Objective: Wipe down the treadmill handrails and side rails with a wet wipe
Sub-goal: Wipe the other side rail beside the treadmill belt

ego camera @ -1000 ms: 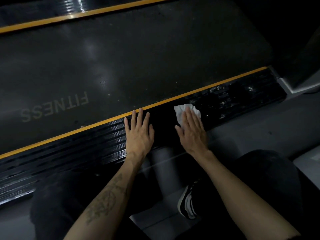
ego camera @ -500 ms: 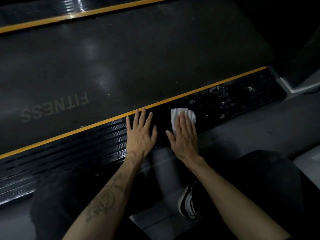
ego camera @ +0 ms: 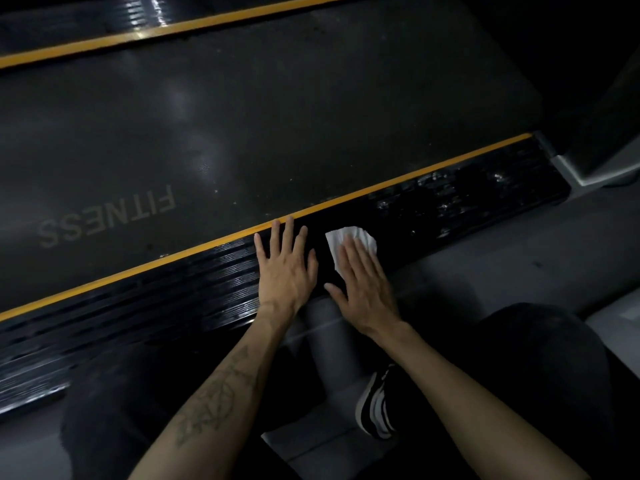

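Observation:
A black ribbed side rail [ego camera: 145, 299] with a yellow stripe along its far edge runs diagonally across the treadmill's near side. My right hand [ego camera: 363, 285] lies flat with straight fingers on a white wet wipe [ego camera: 349, 237], pressing it against the rail. The wipe's top and left edges stick out past my fingertips. My left hand [ego camera: 285, 268] rests flat on the rail just to the left, fingers spread, holding nothing. To the right of the wipe, the rail surface [ego camera: 450, 199] shows wet glints.
The dark belt [ego camera: 242, 126] with "FITNESS" printed on it lies beyond the rail, and a second yellow-striped rail [ego camera: 138, 32] runs along the far side. My knees [ego camera: 540, 375] and a black-and-white shoe [ego camera: 375, 407] are on the grey floor below.
My right hand has slid the wipe leftward along the rail, closing the gap to my left hand. The left hand has stayed in place.

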Available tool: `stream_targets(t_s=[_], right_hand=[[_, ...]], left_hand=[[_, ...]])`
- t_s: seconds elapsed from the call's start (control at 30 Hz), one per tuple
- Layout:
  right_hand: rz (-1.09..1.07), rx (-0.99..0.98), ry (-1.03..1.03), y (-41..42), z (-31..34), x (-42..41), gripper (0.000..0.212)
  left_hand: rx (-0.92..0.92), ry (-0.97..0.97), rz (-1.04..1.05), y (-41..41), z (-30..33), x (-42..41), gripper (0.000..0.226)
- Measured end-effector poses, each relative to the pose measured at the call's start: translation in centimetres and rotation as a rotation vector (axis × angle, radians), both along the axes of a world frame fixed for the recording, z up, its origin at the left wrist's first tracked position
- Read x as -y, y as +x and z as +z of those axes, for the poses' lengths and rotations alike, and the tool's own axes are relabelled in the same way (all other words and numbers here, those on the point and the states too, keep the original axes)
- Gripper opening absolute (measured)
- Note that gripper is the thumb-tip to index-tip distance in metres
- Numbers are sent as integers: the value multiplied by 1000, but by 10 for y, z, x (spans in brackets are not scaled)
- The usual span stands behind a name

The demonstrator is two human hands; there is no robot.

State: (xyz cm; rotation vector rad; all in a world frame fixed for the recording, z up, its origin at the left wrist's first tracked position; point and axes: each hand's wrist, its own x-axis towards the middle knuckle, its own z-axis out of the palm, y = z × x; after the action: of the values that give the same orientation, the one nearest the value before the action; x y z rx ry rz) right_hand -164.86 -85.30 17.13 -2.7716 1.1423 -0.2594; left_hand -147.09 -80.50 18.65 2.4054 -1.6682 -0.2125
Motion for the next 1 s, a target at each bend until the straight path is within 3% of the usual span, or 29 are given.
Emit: stream_targets(t_s=[0.1, 0.27, 0.43, 0.6, 0.8, 1.0], right_hand=[[73, -12, -54, -21, 3, 21, 71], [-166, 93, 26, -3, 2, 4, 77], [44, 9, -52, -26, -1, 8, 71], [-239, 70, 7, -25, 0, 10, 72], [50, 13, -64, -43, -3, 6, 68], [-252, 59, 12, -43, 1, 17, 76]], left_hand=[[11, -3, 11, -3, 0, 3, 64], [21, 10, -19, -6, -1, 10, 64], [46, 11, -116, -6, -3, 15, 63], [40, 29, -118, -9, -3, 16, 63], [-27, 39, -81, -17, 2, 32, 60], [2, 24, -78, -19, 0, 35, 61]])
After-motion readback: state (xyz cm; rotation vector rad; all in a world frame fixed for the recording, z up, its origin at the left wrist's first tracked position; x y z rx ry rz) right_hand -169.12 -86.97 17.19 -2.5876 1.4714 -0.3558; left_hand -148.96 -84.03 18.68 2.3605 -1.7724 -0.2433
